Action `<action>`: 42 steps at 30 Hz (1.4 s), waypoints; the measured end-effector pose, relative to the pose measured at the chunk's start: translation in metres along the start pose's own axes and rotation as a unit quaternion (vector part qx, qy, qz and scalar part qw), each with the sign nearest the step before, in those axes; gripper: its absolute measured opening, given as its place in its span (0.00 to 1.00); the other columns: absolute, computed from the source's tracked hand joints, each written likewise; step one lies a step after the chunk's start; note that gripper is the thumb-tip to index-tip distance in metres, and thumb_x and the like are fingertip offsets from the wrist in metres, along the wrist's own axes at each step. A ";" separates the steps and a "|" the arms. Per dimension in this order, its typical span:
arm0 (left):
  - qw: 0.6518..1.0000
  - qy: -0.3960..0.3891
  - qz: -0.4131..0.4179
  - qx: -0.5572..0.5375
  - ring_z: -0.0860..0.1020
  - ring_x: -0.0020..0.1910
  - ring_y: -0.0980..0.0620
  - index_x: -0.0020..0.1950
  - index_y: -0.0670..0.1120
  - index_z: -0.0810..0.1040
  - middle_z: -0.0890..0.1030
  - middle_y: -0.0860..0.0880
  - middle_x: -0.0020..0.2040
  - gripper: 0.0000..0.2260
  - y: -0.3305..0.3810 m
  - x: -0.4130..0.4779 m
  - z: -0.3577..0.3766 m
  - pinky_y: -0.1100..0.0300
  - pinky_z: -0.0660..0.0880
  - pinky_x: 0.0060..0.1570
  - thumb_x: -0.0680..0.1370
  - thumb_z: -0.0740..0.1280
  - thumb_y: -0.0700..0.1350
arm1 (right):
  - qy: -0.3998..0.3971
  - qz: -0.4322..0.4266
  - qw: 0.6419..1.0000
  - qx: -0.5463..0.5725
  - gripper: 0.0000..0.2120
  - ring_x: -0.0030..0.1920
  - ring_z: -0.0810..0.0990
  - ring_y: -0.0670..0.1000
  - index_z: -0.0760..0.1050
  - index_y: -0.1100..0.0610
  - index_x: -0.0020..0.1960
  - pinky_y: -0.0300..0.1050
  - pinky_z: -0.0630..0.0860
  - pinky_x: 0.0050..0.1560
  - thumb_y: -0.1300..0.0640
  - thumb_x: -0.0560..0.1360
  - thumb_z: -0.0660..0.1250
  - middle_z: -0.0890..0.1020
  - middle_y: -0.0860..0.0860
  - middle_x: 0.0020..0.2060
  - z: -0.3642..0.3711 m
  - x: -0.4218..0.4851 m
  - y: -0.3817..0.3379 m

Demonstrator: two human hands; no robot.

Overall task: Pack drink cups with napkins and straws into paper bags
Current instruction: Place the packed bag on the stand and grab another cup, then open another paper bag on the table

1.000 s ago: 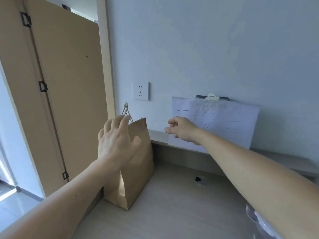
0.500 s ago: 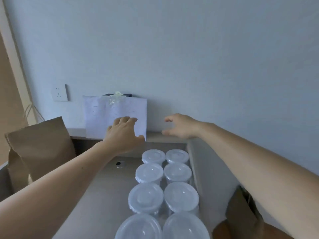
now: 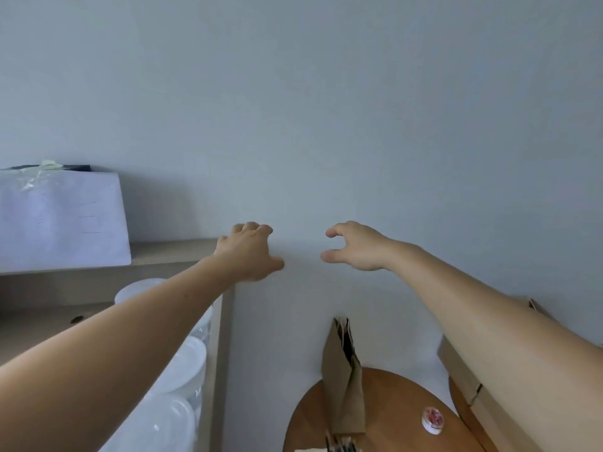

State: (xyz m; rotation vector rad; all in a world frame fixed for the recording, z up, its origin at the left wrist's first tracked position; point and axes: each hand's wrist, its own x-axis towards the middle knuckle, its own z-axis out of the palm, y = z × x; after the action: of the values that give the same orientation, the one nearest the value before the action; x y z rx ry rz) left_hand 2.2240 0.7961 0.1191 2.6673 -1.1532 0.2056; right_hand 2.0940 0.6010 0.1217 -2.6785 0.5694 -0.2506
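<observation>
Against the pale wall (image 3: 326, 109), both hands were stretched forward side by side, near each other but apart, and neither held anything. The left hand (image 3: 249, 252) showed its back to the camera, fingers loosely bent and thumb pointing right. The right hand (image 3: 355, 247) had its forefinger and thumb spread in a loose curve, with only wall showing in the gap between them.

Under the left forearm, lidded drink cups (image 3: 192, 357) stood in rows on a wooden desk (image 3: 32, 324), close to its right edge and partly hidden by the arm. Behind the desk, a white sheet of paper (image 3: 62, 220) leaned against the wall on a ledge (image 3: 169, 252).

Lower right, a round wooden table (image 3: 391, 406) carried a brown paper bag (image 3: 342, 380), folded flat and standing upright, with a small round tub (image 3: 432, 418) well to its right. Thin dark things lay at the bag's foot, too blurred to name. Beneath the right forearm showed another brown piece (image 3: 463, 370), whether bag or cardboard I could not tell.
</observation>
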 end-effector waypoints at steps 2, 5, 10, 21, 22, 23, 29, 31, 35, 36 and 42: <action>1.000 -0.010 0.016 0.000 0.60 0.74 0.45 0.77 0.50 0.61 0.64 0.48 0.76 0.33 0.018 0.017 0.012 0.47 0.64 0.67 0.75 0.67 0.57 | -0.005 0.017 1.000 -0.002 0.32 0.69 0.68 0.52 0.65 0.49 0.74 0.45 0.66 0.61 0.38 0.75 0.68 0.65 0.48 0.72 0.002 0.002 0.021; 0.999 -0.025 0.041 -0.012 0.61 0.73 0.44 0.77 0.49 0.62 0.65 0.47 0.75 0.32 0.043 0.046 0.030 0.46 0.64 0.66 0.75 0.66 0.56 | -0.010 0.046 0.999 -0.005 0.31 0.68 0.69 0.52 0.66 0.50 0.73 0.46 0.67 0.62 0.39 0.75 0.68 0.66 0.49 0.72 0.005 0.005 0.052; 0.994 -0.068 0.077 -0.024 0.63 0.72 0.44 0.76 0.48 0.63 0.66 0.47 0.73 0.31 0.080 0.087 0.075 0.47 0.65 0.65 0.75 0.66 0.57 | -0.029 0.096 0.995 -0.014 0.30 0.70 0.68 0.53 0.67 0.51 0.73 0.44 0.66 0.63 0.41 0.76 0.68 0.67 0.50 0.72 0.012 0.010 0.107; 0.977 -0.163 0.128 -0.037 0.61 0.74 0.43 0.79 0.50 0.59 0.64 0.47 0.76 0.33 0.174 0.114 0.192 0.45 0.65 0.68 0.76 0.65 0.57 | -0.042 0.200 0.979 -0.005 0.29 0.70 0.69 0.51 0.67 0.53 0.74 0.46 0.66 0.66 0.41 0.77 0.66 0.69 0.50 0.72 0.026 -0.026 0.252; 0.977 -0.163 0.127 -0.041 0.61 0.74 0.43 0.79 0.50 0.58 0.64 0.47 0.76 0.33 0.183 0.115 0.202 0.45 0.65 0.68 0.77 0.65 0.57 | -0.046 0.203 0.978 0.001 0.29 0.70 0.69 0.52 0.66 0.53 0.74 0.47 0.67 0.68 0.42 0.78 0.65 0.69 0.50 0.72 0.029 -0.028 0.267; 0.978 -0.161 0.121 -0.046 0.62 0.74 0.44 0.79 0.50 0.58 0.64 0.47 0.76 0.33 0.190 0.117 0.211 0.45 0.65 0.69 0.77 0.65 0.57 | -0.050 0.202 0.978 0.006 0.29 0.71 0.69 0.52 0.66 0.54 0.74 0.49 0.67 0.69 0.42 0.78 0.65 0.69 0.50 0.73 0.032 -0.028 0.281; 0.984 -0.162 -0.028 -0.074 0.65 0.72 0.43 0.77 0.47 0.60 0.67 0.45 0.73 0.31 0.200 0.119 0.272 0.46 0.68 0.67 0.77 0.64 0.55 | -0.107 0.165 0.979 0.046 0.28 0.71 0.69 0.51 0.66 0.55 0.75 0.42 0.65 0.65 0.45 0.78 0.65 0.69 0.50 0.73 0.065 -0.028 0.357; 0.982 -0.151 -0.092 -0.073 0.67 0.69 0.43 0.75 0.45 0.63 0.70 0.45 0.70 0.28 0.193 0.117 0.294 0.46 0.70 0.64 0.78 0.63 0.55 | -0.124 0.161 0.977 0.073 0.28 0.71 0.69 0.51 0.66 0.55 0.75 0.44 0.66 0.67 0.44 0.78 0.65 0.70 0.51 0.73 0.078 -0.027 0.381; 0.956 -0.166 -0.227 -0.083 0.73 0.61 0.42 0.68 0.42 0.67 0.74 0.43 0.63 0.27 0.176 0.101 0.343 0.50 0.73 0.54 0.76 0.65 0.57 | -0.158 0.159 0.968 0.116 0.28 0.67 0.72 0.51 0.68 0.55 0.73 0.43 0.70 0.64 0.44 0.78 0.66 0.71 0.50 0.71 0.104 -0.025 0.415; 0.945 -0.187 -0.253 -0.089 0.74 0.59 0.42 0.67 0.42 0.67 0.75 0.44 0.61 0.27 0.173 0.097 0.356 0.51 0.74 0.51 0.76 0.65 0.59 | -0.168 0.159 0.965 0.124 0.27 0.67 0.72 0.50 0.68 0.54 0.73 0.44 0.70 0.64 0.43 0.78 0.66 0.71 0.50 0.71 0.112 -0.024 0.420; 0.918 -0.250 -0.281 -0.127 0.76 0.32 0.52 0.39 0.46 0.71 0.76 0.50 0.34 0.20 0.161 0.093 0.416 0.60 0.69 0.31 0.75 0.64 0.64 | -0.221 0.147 0.951 0.158 0.26 0.67 0.73 0.48 0.69 0.52 0.72 0.44 0.69 0.66 0.42 0.77 0.65 0.74 0.48 0.69 0.168 -0.016 0.425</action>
State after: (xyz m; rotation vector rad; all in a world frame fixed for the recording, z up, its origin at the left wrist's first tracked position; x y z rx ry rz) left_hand 2.1856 0.5150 -0.2376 2.7382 -0.4118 -0.7070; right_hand 1.9714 0.3068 -0.2057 -2.2013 0.7015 0.3110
